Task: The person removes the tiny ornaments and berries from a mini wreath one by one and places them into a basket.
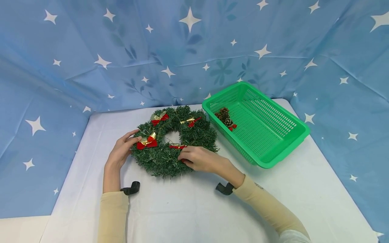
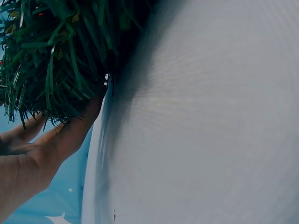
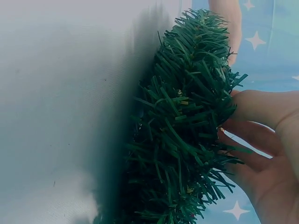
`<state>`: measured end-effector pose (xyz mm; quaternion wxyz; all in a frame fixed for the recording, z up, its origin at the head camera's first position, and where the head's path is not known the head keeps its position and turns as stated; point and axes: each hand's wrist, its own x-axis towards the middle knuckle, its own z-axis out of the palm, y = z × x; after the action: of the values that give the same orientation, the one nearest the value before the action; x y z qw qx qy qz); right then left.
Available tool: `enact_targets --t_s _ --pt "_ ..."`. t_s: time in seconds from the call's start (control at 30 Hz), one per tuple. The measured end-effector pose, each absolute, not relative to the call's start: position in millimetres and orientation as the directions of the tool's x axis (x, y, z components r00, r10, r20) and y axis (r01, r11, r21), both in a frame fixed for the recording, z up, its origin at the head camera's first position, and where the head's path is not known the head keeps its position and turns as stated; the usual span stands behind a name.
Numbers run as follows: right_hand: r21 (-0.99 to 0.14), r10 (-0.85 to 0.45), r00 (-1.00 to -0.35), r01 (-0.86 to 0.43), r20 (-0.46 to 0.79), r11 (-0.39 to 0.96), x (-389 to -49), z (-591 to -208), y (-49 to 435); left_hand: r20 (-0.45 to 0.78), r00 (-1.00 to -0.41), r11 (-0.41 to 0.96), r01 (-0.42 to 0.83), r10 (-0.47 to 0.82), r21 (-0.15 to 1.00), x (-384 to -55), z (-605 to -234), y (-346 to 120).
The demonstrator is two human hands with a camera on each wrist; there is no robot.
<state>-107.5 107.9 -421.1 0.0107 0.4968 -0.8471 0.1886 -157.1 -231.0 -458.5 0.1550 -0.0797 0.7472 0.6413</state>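
Observation:
A green tinsel wreath [image 1: 164, 162] lies on the white table, its round opening in the middle. Red-and-gold bows sit on it, among them a left bow [image 1: 147, 143] and an upper-left bow [image 1: 160, 118]. My left hand [image 1: 121, 150] grips the wreath's left edge, thumb on top; in the left wrist view its fingers [image 2: 70, 137] reach under the greenery. My right hand [image 1: 200, 158] pinches a red bow [image 1: 176, 146] just below the opening. Its fingertips partly cover that bow. In the right wrist view, greenery [image 3: 182, 121] hides the bow from sight.
A green plastic basket [image 1: 282, 148] stands tilted at the back right, against the wreath's right side. Pine cones [image 1: 226, 119] with red bits lie in its left end. Behind the table [image 1: 182, 209] hangs a blue star-printed cloth [image 1: 170, 40].

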Motion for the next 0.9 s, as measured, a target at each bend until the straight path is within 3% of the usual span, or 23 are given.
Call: enact_targets --t_s 0.3,0.63,0.9 --pt "-0.256 -0.833 -0.468 -0.879 0.295 0.403 -107 -422 109 -0.335 -0.938 0.162 -0.318 0.085 0.934 -156 -456 -231" --pt "-0.308 -0.823 -0.465 -0.875 0.326 0.372 -108 -415 112 -0.341 -0.936 0.162 -0.325 0.086 0.932 -157 -457 -231" --pt "-0.269 -0.807 -0.424 -0.902 0.410 0.337 -112 -410 117 -0.339 -0.937 0.174 -0.322 0.078 0.930 -158 -459 -231"
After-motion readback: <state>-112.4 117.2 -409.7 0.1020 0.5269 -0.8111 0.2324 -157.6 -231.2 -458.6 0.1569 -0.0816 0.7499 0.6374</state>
